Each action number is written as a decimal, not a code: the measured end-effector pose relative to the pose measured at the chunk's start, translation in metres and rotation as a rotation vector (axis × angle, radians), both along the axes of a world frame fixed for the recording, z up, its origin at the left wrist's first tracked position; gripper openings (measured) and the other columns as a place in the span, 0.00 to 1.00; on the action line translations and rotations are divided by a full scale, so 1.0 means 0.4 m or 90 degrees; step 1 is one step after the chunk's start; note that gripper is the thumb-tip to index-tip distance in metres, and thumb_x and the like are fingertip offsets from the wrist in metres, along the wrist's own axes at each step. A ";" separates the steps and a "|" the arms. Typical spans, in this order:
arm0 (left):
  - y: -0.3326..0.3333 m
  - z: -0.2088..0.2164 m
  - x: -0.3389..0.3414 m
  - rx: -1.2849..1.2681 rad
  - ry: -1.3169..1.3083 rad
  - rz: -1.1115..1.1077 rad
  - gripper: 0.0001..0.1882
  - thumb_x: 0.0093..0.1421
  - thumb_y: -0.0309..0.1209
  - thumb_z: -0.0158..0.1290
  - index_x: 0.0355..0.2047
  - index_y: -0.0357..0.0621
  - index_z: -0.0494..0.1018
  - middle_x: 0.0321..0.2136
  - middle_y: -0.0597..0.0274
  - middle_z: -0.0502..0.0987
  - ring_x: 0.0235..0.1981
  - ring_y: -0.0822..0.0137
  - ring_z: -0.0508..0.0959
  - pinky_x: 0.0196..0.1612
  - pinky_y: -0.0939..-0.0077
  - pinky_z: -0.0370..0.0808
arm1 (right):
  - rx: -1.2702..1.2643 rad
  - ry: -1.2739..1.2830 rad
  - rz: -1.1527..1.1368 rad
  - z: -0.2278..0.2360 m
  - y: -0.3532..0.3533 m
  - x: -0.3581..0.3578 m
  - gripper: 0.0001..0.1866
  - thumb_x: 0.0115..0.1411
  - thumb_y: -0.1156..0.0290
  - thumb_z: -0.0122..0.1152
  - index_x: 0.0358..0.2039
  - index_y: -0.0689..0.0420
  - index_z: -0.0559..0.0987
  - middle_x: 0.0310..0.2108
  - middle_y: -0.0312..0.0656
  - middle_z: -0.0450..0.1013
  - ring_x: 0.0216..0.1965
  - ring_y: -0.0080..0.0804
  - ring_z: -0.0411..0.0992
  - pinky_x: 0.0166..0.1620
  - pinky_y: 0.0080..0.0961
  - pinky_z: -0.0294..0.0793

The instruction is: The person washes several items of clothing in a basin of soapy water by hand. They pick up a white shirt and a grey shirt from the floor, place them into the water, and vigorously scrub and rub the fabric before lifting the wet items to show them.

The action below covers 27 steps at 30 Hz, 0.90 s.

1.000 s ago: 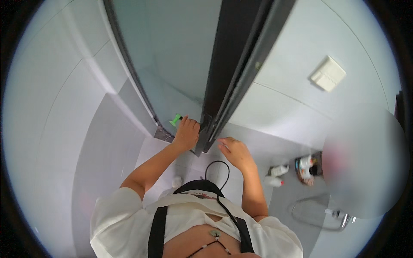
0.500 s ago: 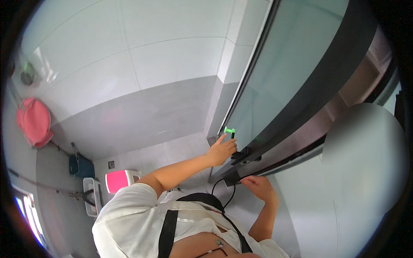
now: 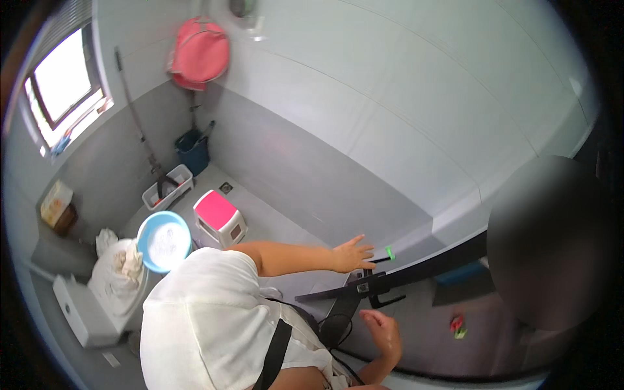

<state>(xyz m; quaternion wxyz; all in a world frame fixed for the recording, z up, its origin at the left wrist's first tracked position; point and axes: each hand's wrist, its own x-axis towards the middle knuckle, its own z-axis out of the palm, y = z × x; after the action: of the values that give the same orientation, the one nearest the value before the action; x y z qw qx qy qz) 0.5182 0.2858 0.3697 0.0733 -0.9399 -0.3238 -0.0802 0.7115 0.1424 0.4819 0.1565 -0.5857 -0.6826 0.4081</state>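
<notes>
A black-framed glass door [image 3: 432, 263] stands to the right, with a lock [image 3: 363, 287] on its edge. On this side is a black lever handle tipped with a bright green piece [image 3: 390, 253]. My left hand [image 3: 352, 255] is at the handle, open with fingers spread; whether it touches the lever I cannot tell. Another black handle [image 3: 388, 301] sticks out on the door's other side. Below it, my right hand [image 3: 382, 330] is held with fingers curled in, and nothing shows in it.
On the left are a pink-topped stool [image 3: 218, 209], a light blue basin [image 3: 145, 242] of sudsy water, a toilet [image 3: 84, 312] with cloths, a mop in a white tub [image 3: 184, 174] and a dark bucket [image 3: 194, 153]. A small red-green object [image 3: 458, 325] lies on the floor beyond the door.
The view has swung left, showing the window, basin and toilet. The door has opened, with floor beyond it in sight. My left hand's fingers have spread from the handle.
</notes>
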 end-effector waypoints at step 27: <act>-0.298 0.162 -0.084 0.107 -0.234 0.926 0.11 0.49 0.30 0.49 0.35 0.47 0.69 0.36 0.59 0.70 0.44 0.62 0.69 0.52 0.57 0.57 | 0.241 0.240 0.671 0.035 0.439 -0.068 0.15 0.51 0.78 0.50 0.41 0.62 0.72 0.36 0.45 0.71 0.37 0.29 0.71 0.38 0.21 0.69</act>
<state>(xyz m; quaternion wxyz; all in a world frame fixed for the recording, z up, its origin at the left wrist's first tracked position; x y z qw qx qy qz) 0.4846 0.1667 0.4347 0.1240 -0.4520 -0.8624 -0.1914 0.6844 0.3179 0.4960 0.1533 -0.0469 -0.9030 0.3987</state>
